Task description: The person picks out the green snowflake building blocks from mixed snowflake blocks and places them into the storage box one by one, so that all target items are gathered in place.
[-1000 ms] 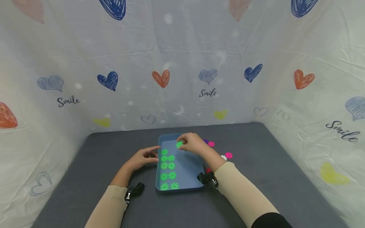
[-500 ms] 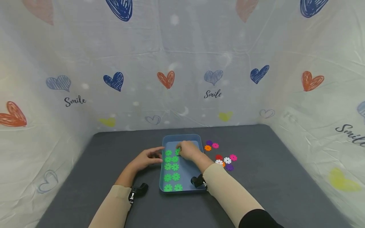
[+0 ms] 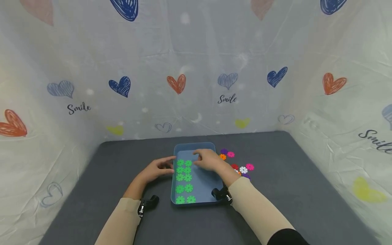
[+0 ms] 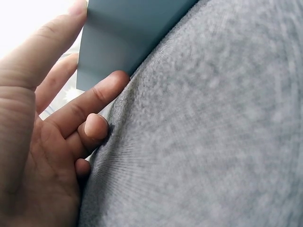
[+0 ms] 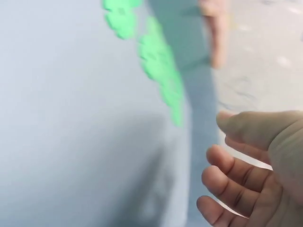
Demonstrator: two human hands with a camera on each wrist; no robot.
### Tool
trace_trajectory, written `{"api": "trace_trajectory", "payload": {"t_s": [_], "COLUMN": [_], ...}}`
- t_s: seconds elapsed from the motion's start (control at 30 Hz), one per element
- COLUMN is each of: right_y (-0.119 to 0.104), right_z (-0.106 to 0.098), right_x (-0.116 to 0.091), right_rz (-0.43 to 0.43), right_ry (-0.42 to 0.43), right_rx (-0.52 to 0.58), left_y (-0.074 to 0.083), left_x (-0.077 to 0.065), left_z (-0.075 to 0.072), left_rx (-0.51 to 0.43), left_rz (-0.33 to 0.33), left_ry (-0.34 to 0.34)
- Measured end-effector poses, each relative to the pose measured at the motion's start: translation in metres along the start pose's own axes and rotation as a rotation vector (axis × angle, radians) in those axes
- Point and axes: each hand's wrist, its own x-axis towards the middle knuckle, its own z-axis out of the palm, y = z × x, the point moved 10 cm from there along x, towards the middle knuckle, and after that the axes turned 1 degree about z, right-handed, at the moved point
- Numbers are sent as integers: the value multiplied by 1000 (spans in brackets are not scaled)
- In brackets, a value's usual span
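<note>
A blue tray lies on the grey table, with green flower-shaped pieces set in two columns along its left side. My left hand rests at the tray's left edge; in the left wrist view its thumb and fingertips touch the outer wall. Over the upper right part of the tray is my right hand, thumb and fingers apart and holding nothing. In the right wrist view that hand has loosely bent fingers, with blurred green pieces beyond it.
Right of the tray lie loose flower pieces: orange, pink, purple, red and white. My right forearm partly covers some. A curtain printed with hearts stands behind the grey table.
My right hand set a green flower piece at the top of the second column, let it go and drew back to the right. The left hand stays at the tray's edge.
</note>
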Motion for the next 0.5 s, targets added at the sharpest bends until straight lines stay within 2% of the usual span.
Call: {"api": "trace_trajectory", "payload": {"t_s": [0.1,0.23,0.3,0.4,0.5], "right_y": [17,48,65,86,97], "right_z": [-21,-42,-50,-64,-80], "right_x": [-21,-50,-59,-65,-67], "right_rz": [-4,37,70,108,110], "right_ry": [84,183,213,266,311], "right_rx": [91,213,244,248,219], "left_y": [-2,-6,-8,-12,-15], "left_x": [-3,-8,-9,-7,-3], "left_z": [-1,-5,-10,-22,-35], "left_rx": [10,1,-20,-36,-40], "left_rz": [1,4,-5,-16,-28], "left_ry": [-4,-7,14,86,198]}}
